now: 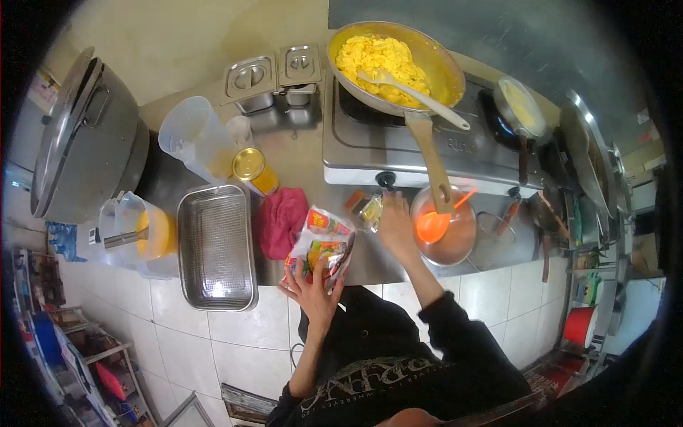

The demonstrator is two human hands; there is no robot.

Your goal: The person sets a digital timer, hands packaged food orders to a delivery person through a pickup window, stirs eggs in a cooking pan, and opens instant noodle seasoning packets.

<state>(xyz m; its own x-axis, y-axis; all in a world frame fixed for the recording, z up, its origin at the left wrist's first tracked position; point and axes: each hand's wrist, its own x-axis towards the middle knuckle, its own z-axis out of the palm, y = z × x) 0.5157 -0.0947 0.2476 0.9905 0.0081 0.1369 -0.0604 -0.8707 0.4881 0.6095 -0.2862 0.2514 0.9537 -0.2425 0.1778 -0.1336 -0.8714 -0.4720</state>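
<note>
My left hand (313,292) rests with spread fingers on a colourful printed packet (329,245) at the counter's front edge. My right hand (395,222) reaches to the stove's front by a black knob (385,179); its fingertips are blurred, so their grip is unclear. Small packets (368,211) lie just left of it. To its right stands a metal bowl (455,238) with an orange ladle (432,226) inside. A large pan (447,71) of yellow scrambled egg (380,60) sits on the stove, with a pale spatula (420,96) in it; its handle extends over the bowl.
A pink cloth (282,222), a lidded can (255,171) and an empty metal tray (215,249) are left of the packet. Farther left are plastic jugs (188,135) and a big pot (107,142). A small pan (519,107) sits over a blue flame at right.
</note>
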